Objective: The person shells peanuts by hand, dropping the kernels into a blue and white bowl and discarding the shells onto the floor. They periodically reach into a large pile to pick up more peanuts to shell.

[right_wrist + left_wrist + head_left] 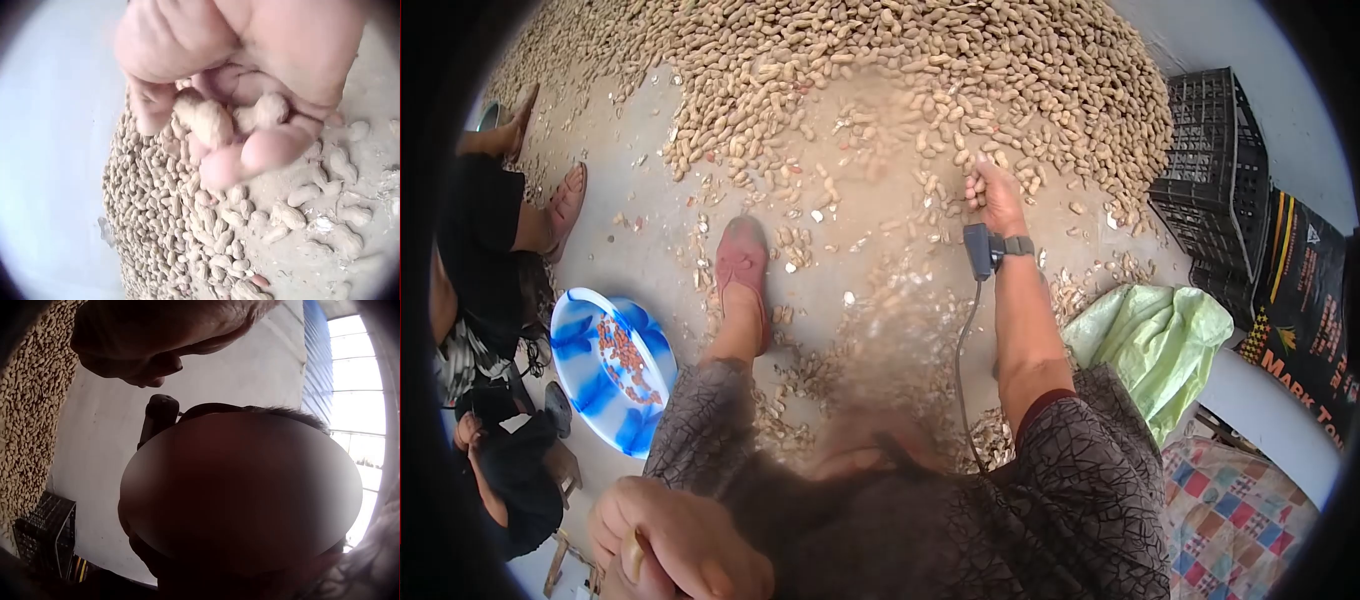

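My right hand [997, 200] reaches to the near edge of a large heap of unshelled peanuts [920, 50]. In the right wrist view, the curled fingers of the right hand [231, 94] hold a few peanuts [212, 124] above the heap [150, 206]. Raised close to the head camera, my left hand [675, 545] has bent fingers around a small pale yellowish thing [635, 556], too partly hidden to name surely. In the left wrist view, the left hand [162, 337] is dark and its fingers curl in beside the person's blurred head.
A blue and white basin [637, 420] with reddish kernels stands at left, near other people's legs [530, 225]. My foot in a red shoe [743, 255] rests among scattered shells. At right are black crates [1215, 160], a green sack [1155, 340] and a patchwork cloth [1235, 520].
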`<state>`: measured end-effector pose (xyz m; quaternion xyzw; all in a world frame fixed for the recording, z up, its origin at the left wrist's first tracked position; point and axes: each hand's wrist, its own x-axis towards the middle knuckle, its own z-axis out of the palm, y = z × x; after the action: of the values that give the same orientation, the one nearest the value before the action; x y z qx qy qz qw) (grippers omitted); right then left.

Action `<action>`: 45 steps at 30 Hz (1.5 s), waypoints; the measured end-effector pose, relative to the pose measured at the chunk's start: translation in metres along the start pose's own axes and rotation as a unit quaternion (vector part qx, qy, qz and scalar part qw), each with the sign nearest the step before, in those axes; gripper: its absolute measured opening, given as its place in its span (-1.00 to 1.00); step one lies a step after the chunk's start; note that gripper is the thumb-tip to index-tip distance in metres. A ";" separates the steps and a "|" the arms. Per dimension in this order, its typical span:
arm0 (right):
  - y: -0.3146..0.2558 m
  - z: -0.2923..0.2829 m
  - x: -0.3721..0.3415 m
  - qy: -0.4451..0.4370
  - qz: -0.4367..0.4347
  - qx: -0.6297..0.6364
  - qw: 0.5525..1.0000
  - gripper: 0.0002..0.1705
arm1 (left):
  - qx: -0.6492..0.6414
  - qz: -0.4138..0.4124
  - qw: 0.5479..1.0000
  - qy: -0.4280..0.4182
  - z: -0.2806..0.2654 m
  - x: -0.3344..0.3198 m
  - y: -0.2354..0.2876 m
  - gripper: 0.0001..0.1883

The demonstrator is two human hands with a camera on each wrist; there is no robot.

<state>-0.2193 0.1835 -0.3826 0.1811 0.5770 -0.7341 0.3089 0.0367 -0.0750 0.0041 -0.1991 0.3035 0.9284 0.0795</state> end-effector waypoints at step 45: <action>-0.189 0.213 -0.313 -0.322 -0.217 -0.107 0.915 -0.53 | 0.098 0.141 0.982 0.081 0.035 0.034 -0.021 -0.68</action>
<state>-0.0919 0.0834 0.0082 -0.2289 0.5461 -0.7355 0.3292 0.0001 -0.0364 0.0039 -0.2201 0.4234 0.8769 -0.0575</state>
